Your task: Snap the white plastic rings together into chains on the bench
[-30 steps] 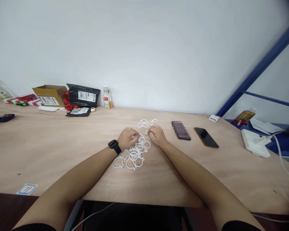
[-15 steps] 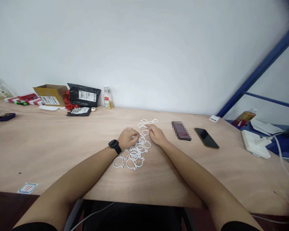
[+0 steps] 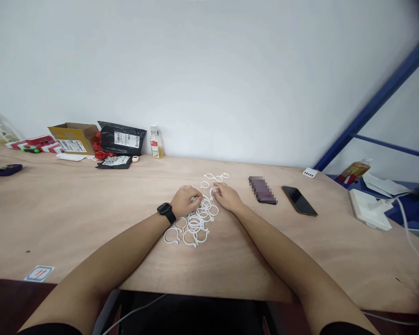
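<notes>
A heap of white plastic rings (image 3: 194, 224) lies on the wooden table (image 3: 91, 218) in front of me. A few separate white rings (image 3: 216, 177) lie just beyond my hands. My left hand (image 3: 184, 200), with a black watch on its wrist, rests curled at the far edge of the heap, fingertips pinched on a ring. My right hand (image 3: 227, 197) is close beside it, its fingers closed on a white ring at the top of the heap.
A purple phone (image 3: 262, 189) and a black phone (image 3: 299, 200) lie to the right. A cardboard box (image 3: 74, 137), black bag (image 3: 123, 138) and small bottle (image 3: 155, 142) stand at the back by the wall. A white device (image 3: 369, 208) and blue frame (image 3: 377, 100) are far right.
My right hand reached out to the loose rings beyond the heap, then drew back toward my left hand with a ring. My left hand stayed put.
</notes>
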Action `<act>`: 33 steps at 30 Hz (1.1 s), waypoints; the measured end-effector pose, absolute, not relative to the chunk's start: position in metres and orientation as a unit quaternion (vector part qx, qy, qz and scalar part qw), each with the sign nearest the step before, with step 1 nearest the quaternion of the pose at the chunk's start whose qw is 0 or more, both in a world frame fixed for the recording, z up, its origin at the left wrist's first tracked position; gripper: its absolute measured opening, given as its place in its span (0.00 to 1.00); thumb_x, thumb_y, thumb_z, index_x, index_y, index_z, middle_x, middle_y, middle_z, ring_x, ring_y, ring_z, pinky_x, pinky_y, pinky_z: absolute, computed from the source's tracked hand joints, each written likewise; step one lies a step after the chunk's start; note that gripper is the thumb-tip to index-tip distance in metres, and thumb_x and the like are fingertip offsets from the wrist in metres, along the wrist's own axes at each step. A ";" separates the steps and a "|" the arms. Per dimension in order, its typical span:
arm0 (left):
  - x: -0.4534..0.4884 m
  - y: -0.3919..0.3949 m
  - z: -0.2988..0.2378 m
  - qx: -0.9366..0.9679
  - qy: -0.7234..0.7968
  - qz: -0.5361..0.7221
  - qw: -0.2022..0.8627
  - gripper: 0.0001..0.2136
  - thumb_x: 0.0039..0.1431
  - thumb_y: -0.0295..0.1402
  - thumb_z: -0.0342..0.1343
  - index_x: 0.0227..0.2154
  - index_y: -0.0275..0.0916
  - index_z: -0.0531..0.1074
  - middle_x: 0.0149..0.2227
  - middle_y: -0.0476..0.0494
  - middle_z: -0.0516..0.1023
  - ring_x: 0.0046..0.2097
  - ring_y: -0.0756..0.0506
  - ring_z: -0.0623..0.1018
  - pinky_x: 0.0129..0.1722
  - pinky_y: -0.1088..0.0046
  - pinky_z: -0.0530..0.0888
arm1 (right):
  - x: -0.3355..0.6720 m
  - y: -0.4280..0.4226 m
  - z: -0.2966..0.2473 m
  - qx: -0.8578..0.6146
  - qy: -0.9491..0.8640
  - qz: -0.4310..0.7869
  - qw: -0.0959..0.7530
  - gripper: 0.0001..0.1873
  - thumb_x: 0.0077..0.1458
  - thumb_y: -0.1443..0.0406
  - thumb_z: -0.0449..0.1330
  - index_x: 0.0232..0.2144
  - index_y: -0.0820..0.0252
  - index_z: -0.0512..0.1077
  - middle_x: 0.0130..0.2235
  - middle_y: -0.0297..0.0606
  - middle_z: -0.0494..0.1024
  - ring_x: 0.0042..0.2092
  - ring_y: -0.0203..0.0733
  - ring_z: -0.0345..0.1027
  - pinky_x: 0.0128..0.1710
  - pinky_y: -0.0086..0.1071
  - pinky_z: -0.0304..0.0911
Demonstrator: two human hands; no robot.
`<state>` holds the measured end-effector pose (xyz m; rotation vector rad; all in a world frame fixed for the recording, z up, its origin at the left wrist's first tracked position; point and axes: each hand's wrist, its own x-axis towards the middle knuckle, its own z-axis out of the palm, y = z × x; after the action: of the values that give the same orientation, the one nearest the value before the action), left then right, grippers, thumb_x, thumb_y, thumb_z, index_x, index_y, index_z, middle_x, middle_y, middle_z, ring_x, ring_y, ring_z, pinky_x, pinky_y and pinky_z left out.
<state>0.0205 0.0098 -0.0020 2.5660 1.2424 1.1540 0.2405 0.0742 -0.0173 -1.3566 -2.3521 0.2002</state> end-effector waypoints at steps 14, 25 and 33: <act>0.021 0.009 -0.001 0.835 0.399 0.377 0.036 0.08 0.59 0.31 0.51 0.29 0.39 0.75 0.29 0.45 0.79 0.34 0.46 0.75 0.39 0.67 0.69 | 0.242 0.072 -0.012 -0.483 -0.853 0.046 0.192 0.12 0.62 0.65 0.50 0.34 0.57 0.74 0.36 0.38 0.76 0.39 0.40 0.68 0.35 0.29 0.55; 0.021 0.009 0.000 0.835 0.405 0.372 0.038 0.08 0.59 0.31 0.51 0.29 0.39 0.75 0.29 0.45 0.79 0.34 0.46 0.75 0.40 0.66 0.69 | 0.243 0.074 -0.017 -0.496 -0.824 0.067 0.266 0.10 0.60 0.64 0.53 0.39 0.56 0.74 0.41 0.39 0.76 0.41 0.42 0.69 0.38 0.31 0.60; 0.020 0.011 -0.003 0.815 0.377 0.440 0.020 0.10 0.58 0.31 0.55 0.42 0.38 0.73 0.41 0.41 0.76 0.41 0.46 0.75 0.43 0.66 0.72 | 0.225 0.049 -0.012 -0.395 -0.809 0.141 0.412 0.11 0.54 0.65 0.54 0.36 0.58 0.74 0.33 0.35 0.77 0.32 0.39 0.68 0.34 0.30 0.62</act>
<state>0.0197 0.0111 -0.0028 2.5270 1.1706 1.3634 0.2251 0.0488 -0.0119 -0.9931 -2.0347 0.3551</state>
